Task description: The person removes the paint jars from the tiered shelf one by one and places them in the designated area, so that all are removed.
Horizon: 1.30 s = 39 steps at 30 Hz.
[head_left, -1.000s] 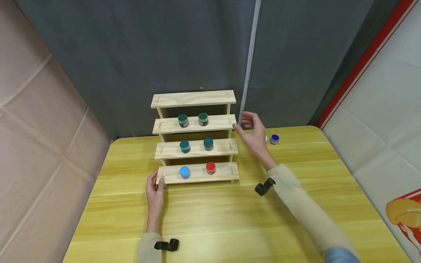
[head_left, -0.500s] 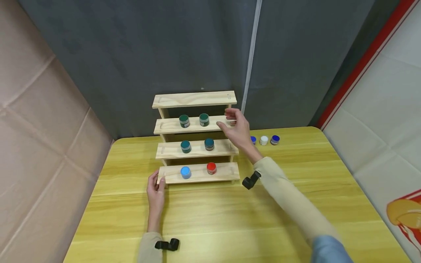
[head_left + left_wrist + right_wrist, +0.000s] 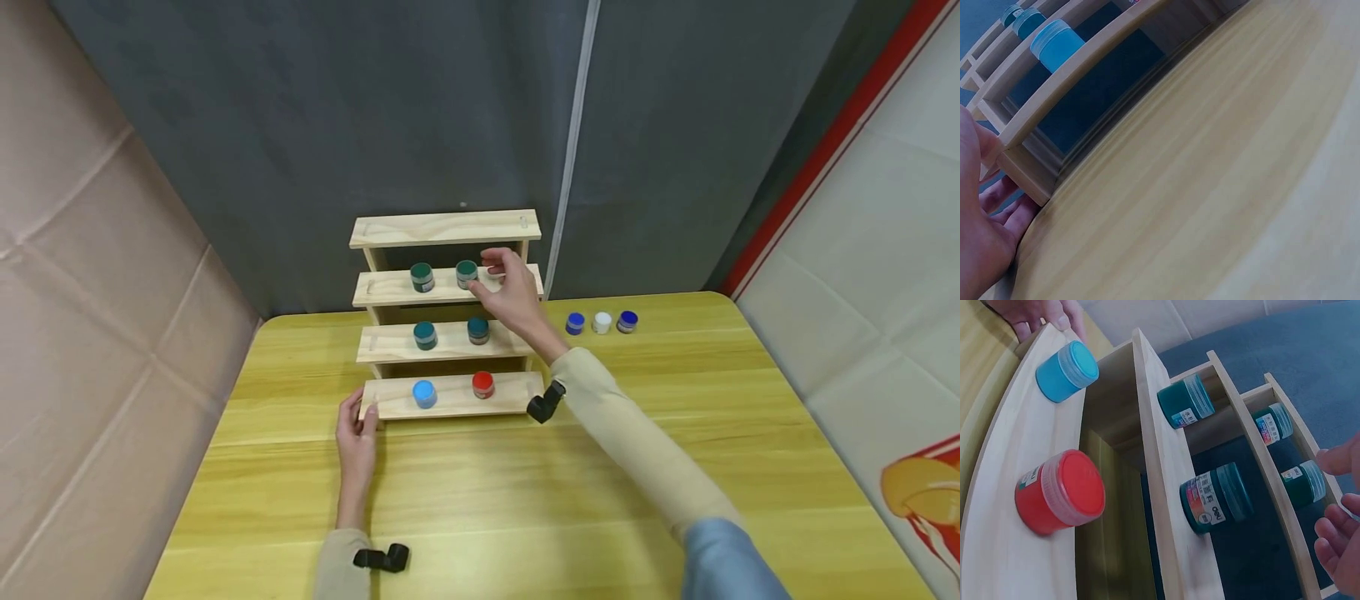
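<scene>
A four-tier wooden display rack (image 3: 450, 287) stands on the table. My left hand (image 3: 355, 450) grips the left end of its lowest tier, with the thumb on top and fingers around the side. My right hand (image 3: 513, 296) is beside the right dark green paint jar (image 3: 467, 272) on the second tier from the top. In the right wrist view its thumb and fingers are spread next to that jar's lid (image 3: 1314, 480), apart from it. Another green jar (image 3: 422, 277) stands to the left. Two teal jars (image 3: 424, 335) (image 3: 477, 330) occupy the tier below.
On the lowest tier sit a light blue jar (image 3: 424, 394) and a red jar (image 3: 483, 384). Right of the rack, two blue-lidded jars (image 3: 575, 323) (image 3: 627, 322) flank a white one (image 3: 602, 322) on the table (image 3: 600, 500). A dark curtain (image 3: 315, 125) hangs behind.
My right hand has moved left from beyond the rack's right end to the right green jar, uncovering the jars on the table. My left hand keeps its grip on the rack.
</scene>
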Tool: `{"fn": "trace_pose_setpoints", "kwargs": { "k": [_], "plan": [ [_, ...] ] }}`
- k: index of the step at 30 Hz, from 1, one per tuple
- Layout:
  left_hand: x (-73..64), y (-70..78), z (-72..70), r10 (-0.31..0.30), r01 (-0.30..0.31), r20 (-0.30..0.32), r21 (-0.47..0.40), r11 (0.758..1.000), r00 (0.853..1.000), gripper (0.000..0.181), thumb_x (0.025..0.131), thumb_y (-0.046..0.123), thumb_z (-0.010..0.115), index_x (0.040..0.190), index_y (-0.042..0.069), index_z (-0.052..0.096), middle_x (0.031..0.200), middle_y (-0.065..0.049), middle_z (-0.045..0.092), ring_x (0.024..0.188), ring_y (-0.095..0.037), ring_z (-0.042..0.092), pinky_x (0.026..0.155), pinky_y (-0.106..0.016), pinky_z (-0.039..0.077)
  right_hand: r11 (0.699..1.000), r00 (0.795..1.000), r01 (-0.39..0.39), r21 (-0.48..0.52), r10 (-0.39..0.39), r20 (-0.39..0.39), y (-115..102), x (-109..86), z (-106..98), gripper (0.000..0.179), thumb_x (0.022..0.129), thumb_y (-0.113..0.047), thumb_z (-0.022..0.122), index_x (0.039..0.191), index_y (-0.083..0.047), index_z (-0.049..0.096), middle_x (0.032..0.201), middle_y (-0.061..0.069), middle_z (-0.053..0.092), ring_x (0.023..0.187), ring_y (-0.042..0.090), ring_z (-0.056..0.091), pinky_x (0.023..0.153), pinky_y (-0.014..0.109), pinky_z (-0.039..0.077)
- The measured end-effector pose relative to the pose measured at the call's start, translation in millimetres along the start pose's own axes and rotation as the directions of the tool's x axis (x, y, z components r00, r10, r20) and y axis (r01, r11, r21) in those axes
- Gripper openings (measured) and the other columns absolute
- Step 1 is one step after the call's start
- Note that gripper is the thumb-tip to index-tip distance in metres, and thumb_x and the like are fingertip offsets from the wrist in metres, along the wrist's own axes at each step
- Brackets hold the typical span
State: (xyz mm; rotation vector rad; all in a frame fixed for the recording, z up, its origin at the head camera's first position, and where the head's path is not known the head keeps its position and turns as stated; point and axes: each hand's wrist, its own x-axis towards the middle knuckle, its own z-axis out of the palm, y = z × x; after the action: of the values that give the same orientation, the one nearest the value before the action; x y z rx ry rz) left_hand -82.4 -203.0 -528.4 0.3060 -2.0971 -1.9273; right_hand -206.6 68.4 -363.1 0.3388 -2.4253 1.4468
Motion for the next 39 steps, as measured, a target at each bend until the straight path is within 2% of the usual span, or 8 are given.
{"fn": "trace_pose_setpoints", "kwargs": {
  "k": [7, 13, 18, 24, 31, 39],
  "plan": [
    [-0.8, 2.7, 0.4, 0.007, -0.007, -0.003, -0.018, 1.000, 1.000, 0.042, 0.103, 0.003, 0.051, 0.145, 0.000, 0.047, 0.137, -0.027, 0.059, 0.086, -0.009, 0.061, 0.071, -0.016, 0.050, 0.999, 1.000, -0.020, -0.032, 0.020, 0.011, -0.9, 6.5, 8.3, 0.048, 0.090, -0.015, 0.076, 0.131, 0.001, 0.056, 0.127, 0.017, 0.061, 0.112, 0.031, 0.060, 0.102, 0.039, 0.050],
    [-0.3, 3.5, -0.2, 0.001, 0.000, 0.007, -0.031, 1.000, 1.000, 0.042, 0.102, -0.002, 0.050, 0.144, -0.005, 0.046, 0.137, -0.031, 0.057, 0.086, -0.014, 0.061, 0.072, -0.019, 0.051, 0.996, 0.998, -0.052, -0.069, 0.055, 0.031, -1.2, 10.6, 12.6, 0.043, 0.091, -0.016, 0.074, 0.128, -0.001, 0.059, 0.123, 0.015, 0.063, 0.111, 0.028, 0.060, 0.102, 0.038, 0.049],
    [-1.7, 4.3, 0.1, 0.010, -0.010, 0.008, -0.025, 1.000, 1.000, 0.042, 0.103, 0.001, 0.050, 0.145, -0.002, 0.046, 0.137, -0.029, 0.058, 0.083, -0.010, 0.060, 0.072, -0.016, 0.050, 0.992, 0.997, -0.068, -0.107, 0.072, 0.035, 0.1, 12.0, 14.0, 0.040, 0.091, -0.018, 0.074, 0.126, -0.002, 0.061, 0.118, 0.013, 0.064, 0.109, 0.027, 0.059, 0.100, 0.038, 0.049],
    [-2.2, 1.6, 0.4, 0.019, -0.019, 0.003, -0.013, 1.000, 1.000, 0.042, 0.104, 0.004, 0.051, 0.145, 0.001, 0.047, 0.135, -0.026, 0.060, 0.082, -0.010, 0.059, 0.071, -0.016, 0.050, 0.995, 0.999, -0.041, -0.086, 0.044, 0.029, 1.9, 10.7, 13.1, 0.039, 0.091, -0.016, 0.075, 0.124, -0.001, 0.062, 0.118, 0.015, 0.065, 0.109, 0.027, 0.061, 0.100, 0.037, 0.051],
    [-2.0, 0.8, 1.1, -0.003, 0.003, 0.008, -0.012, 1.000, 1.000, 0.042, 0.104, 0.005, 0.051, 0.146, 0.003, 0.047, 0.136, -0.023, 0.060, 0.082, -0.013, 0.059, 0.071, -0.017, 0.050, 0.998, 1.000, -0.005, -0.063, 0.005, -0.014, 7.7, 5.6, 3.0, 0.037, 0.090, -0.013, 0.077, 0.122, 0.000, 0.063, 0.114, 0.016, 0.066, 0.107, 0.029, 0.063, 0.098, 0.039, 0.054],
    [-1.9, 0.6, 1.6, 0.011, -0.011, -0.016, 0.005, 1.000, 1.000, 0.040, 0.104, 0.004, 0.051, 0.144, 0.001, 0.049, 0.134, -0.025, 0.060, 0.081, -0.012, 0.058, 0.070, -0.017, 0.050, 0.998, 0.997, 0.020, -0.059, -0.024, -0.071, 14.0, 2.3, -18.8, 0.039, 0.088, -0.012, 0.078, 0.122, 0.001, 0.064, 0.113, 0.017, 0.066, 0.104, 0.031, 0.065, 0.091, 0.044, 0.055]
  ]
}}
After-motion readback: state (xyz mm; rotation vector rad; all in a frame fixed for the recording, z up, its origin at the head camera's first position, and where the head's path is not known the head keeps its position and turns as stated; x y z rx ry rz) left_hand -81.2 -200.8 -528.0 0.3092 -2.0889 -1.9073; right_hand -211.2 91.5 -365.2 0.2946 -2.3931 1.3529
